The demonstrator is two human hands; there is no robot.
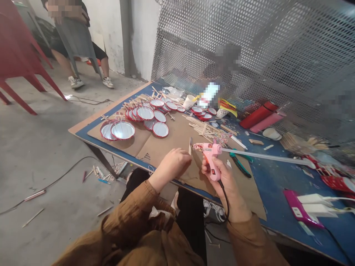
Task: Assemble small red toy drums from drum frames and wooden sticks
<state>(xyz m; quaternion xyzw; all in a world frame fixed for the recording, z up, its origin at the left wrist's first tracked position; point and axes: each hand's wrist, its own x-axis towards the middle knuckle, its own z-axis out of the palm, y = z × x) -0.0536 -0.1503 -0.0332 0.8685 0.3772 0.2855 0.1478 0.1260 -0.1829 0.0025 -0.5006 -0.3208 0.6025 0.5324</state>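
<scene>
My right hand (227, 181) is wrapped round the handle of a pink hot glue gun (211, 152). A long clear glue stick (266, 156) runs out of its back end, and a black cord hangs from the handle. My left hand (175, 162) is closed on a small wooden stick (190, 146), which stands upright right in front of the gun's nozzle. The left fingertips are partly hidden behind the hand. Both hands are above the brown cardboard (144, 147) at the table's near edge. Round red-rimmed lids (145, 113) with sticks lie in a cluster further left.
Loose wooden sticks (199, 127) lie in the middle, with green-handled pliers (240, 164) to the right. A purple power strip (298, 210) with plugs sits at the right. Behind stands a perforated metal panel (188, 44). A person sits on a grey chair (76, 40) beyond the table.
</scene>
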